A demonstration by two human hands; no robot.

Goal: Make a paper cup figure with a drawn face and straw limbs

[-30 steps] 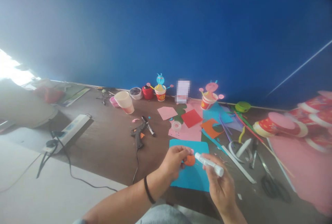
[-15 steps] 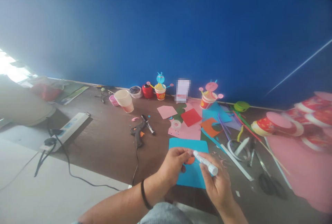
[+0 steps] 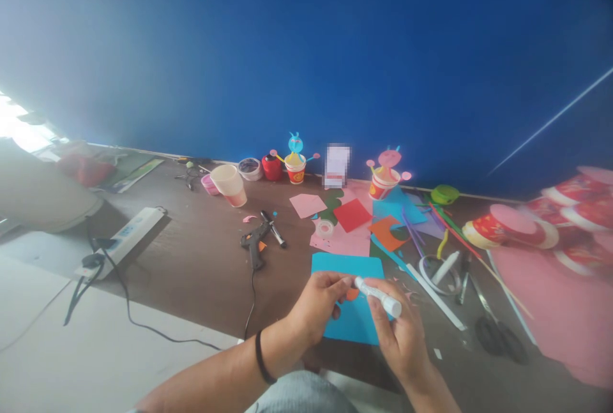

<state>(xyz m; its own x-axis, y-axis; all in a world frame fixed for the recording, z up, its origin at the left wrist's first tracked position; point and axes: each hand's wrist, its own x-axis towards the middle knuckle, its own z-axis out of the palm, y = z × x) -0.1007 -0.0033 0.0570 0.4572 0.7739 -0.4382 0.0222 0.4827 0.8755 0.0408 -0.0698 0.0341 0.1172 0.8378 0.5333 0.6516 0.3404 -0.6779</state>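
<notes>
A small orange paper piece (image 3: 353, 294) is pinched in my left hand (image 3: 320, 301), over a blue sheet (image 3: 347, 265) at the table's front edge. My right hand (image 3: 401, 330) is closed around a white tube (image 3: 380, 297), whose narrow tip touches or nearly touches the fingertips of my left hand. Whatever else lies between those fingertips is too small to tell. Behind the blue sheet are a pink sheet (image 3: 352, 244), a red square (image 3: 353, 215) and an orange sheet (image 3: 387, 233) with a cut-out.
A glue gun (image 3: 253, 247) with its cord and a black marker (image 3: 274, 230) lie left of centre. Two decorated cups (image 3: 296, 170) (image 3: 383, 184) stand by the wall. Scissors (image 3: 498, 333) and red cups (image 3: 493, 225) are on the right. A power strip (image 3: 127, 237) sits left.
The view has shifted very slightly. Both hands keep nearly the same pose, with the tube and the orange piece still between them.
</notes>
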